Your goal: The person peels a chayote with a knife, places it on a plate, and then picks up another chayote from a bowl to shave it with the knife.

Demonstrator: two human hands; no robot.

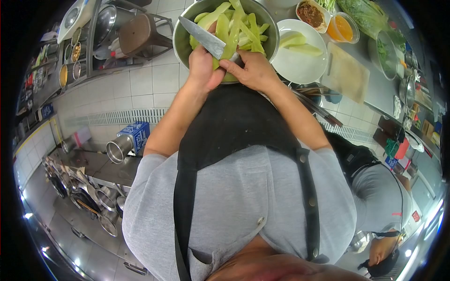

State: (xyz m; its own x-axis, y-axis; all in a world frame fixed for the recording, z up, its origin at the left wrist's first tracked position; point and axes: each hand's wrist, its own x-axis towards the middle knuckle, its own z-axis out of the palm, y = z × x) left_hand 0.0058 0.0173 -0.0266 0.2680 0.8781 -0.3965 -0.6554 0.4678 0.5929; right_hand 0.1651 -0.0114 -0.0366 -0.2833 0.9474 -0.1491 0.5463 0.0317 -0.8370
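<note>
A large metal bowl (179,38) sits in front of me, heaped with long pale green vegetable pieces (253,30). Above its near rim, my right hand (253,71) is closed round the handle end of a knife (205,39). The broad blade slants up and to the left across the bowl. My left hand (202,68) is closed beside the blade, gripping a green vegetable piece (231,40) that lies against the knife. The fingers of my left hand are partly hidden behind the blade.
Right of the bowl stands a white plate (293,65) with a few green pieces. Beyond are a cutting board (346,72), a tub of orange liquid (341,28) and a dish of brown paste (310,14). Another person (379,192) is behind at right; a brown stool (138,35) stands left.
</note>
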